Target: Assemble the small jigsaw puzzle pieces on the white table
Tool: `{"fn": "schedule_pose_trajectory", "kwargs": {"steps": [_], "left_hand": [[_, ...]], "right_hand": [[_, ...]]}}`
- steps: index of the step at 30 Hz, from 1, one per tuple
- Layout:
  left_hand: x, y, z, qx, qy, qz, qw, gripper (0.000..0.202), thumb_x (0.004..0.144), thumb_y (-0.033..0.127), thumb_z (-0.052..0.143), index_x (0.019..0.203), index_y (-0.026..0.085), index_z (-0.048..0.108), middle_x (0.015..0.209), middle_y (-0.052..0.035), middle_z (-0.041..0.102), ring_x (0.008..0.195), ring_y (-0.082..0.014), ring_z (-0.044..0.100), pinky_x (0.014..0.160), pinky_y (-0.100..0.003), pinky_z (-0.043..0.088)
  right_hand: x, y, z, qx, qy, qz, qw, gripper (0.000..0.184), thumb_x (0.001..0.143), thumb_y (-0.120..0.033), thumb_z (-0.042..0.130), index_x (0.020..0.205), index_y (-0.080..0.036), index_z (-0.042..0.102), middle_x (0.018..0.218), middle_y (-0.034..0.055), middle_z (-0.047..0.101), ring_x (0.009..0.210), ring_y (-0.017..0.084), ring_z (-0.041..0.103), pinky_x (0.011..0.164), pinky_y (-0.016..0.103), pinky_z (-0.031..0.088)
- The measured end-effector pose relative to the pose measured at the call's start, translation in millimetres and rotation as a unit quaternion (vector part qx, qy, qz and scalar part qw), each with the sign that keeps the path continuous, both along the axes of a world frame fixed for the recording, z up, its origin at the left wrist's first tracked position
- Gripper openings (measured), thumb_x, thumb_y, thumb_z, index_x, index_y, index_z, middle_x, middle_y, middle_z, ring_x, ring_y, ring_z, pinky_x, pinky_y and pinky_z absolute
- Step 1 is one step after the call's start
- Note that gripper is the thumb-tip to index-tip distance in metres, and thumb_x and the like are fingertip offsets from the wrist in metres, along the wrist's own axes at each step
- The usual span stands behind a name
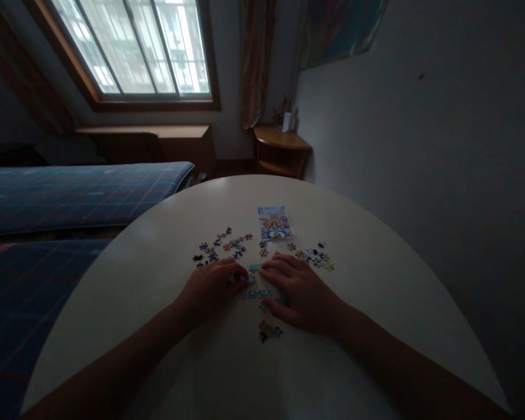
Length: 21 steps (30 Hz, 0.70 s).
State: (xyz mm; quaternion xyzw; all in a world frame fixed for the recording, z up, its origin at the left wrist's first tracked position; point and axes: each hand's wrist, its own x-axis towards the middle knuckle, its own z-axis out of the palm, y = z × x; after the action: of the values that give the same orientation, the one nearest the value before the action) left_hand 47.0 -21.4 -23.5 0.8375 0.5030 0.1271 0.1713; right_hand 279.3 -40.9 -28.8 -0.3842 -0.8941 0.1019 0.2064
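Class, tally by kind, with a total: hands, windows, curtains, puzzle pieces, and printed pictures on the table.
Left hand and right hand: 2
Window: 1
Curtains: 2
Printed picture: 1
Puzzle pieces: too small and blurred to count
Total, without puzzle pieces: 6

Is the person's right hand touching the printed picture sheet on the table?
Apart. The head view shows a strip of pale tabletop between the raised knuckles of the right hand and the picture sheet's near edge.

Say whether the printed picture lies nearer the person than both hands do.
No: the printed picture lies on the table beyond the left hand and right hand.
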Motion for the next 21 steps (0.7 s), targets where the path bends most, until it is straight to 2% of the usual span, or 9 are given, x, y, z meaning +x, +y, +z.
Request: {"fn": "schedule_pose_trajectory", "kwargs": {"steps": [12,17,21], "left_hand": [[2.8,-2.9,0.4,0.013,0.002,0.011,1.000,0.017,0.090,0.029,0.057,0.096,0.027,0.073,0.094,-0.0011,0.072,0.081,-0.0178,0.067,0.075,-0.029,0.052],[1.8,-2.7,-1.9,0.028,0.001,0.010,1.000,0.018,0.090,0.029,0.057,0.098,0.027,0.073,0.098,-0.0014,0.072,0.079,-0.0172,0.067,0.073,-0.028,0.051],[1.3,-3.0,0.4,0.012,-0.004,-0.002,1.000,0.017,0.090,0.029,0.058,0.096,0.028,0.074,0.095,-0.0006,0.071,0.075,-0.0151,0.066,0.068,-0.026,0.048]], "right_hand": [[0.6,0.0,-2.9,0.004,-0.005,-0.002,1.000,0.051,0.086,-0.044,0.062,0.130,-0.018,0.060,0.131,0.0103,0.062,0.132,0.029,0.045,0.112,0.049,0.035],[0.3,-0.9,-0.6,-0.002,-0.010,-0.004,1.000,0.051,0.087,-0.044,0.061,0.130,-0.017,0.060,0.132,0.0097,0.062,0.132,0.030,0.044,0.112,0.048,0.034],[0.3,-1.0,0.2,-0.002,-0.009,-0.002,1.000,0.051,0.087,-0.046,0.061,0.130,-0.018,0.060,0.132,0.0096,0.062,0.132,0.030,0.045,0.112,0.048,0.034]]}}
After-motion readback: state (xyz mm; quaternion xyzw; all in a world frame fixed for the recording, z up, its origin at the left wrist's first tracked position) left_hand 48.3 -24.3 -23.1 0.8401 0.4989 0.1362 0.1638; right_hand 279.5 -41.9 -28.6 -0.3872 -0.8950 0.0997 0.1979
